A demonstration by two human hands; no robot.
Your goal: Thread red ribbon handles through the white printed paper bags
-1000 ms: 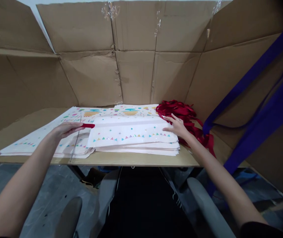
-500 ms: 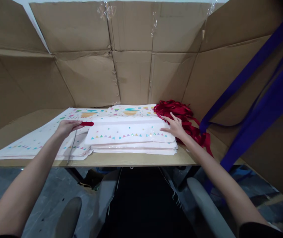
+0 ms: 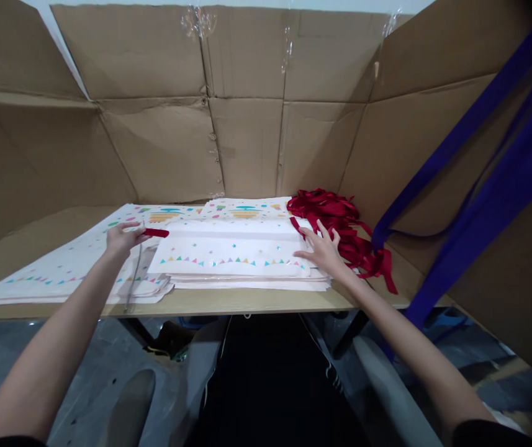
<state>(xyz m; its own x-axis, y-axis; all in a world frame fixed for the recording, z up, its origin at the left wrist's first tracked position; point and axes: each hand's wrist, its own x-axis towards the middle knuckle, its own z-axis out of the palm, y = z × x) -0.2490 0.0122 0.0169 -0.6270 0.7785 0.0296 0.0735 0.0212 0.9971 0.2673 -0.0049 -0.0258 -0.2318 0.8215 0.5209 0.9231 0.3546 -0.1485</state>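
My left hand [image 3: 125,239] is closed in a pinch on a short flat red ribbon end [image 3: 156,233], which points right towards the folded top sheet. From that hand a thin grey rod or wire [image 3: 135,273] hangs down across the left pile. The top sheet [image 3: 228,245] is white with small stars and coloured triangle bunting, and lies on a stack [image 3: 251,284]. My right hand [image 3: 322,248] rests at the sheet's right end, fingers spread. A strip of red ribbon [image 3: 296,227] lies by its index finger; whether it touches that ribbon is unclear.
A heap of red ribbons [image 3: 324,205] lies behind my right hand. More printed white sheets [image 3: 74,264] are piled at the left and back. Cardboard walls [image 3: 247,143] enclose the table [image 3: 247,302]. Wide purple straps [image 3: 470,217] hang at the right.
The top sheet has shifted left and slightly towards me over the stack. My left hand has moved a little left with the red ribbon. A red strip now shows beside my right index finger.
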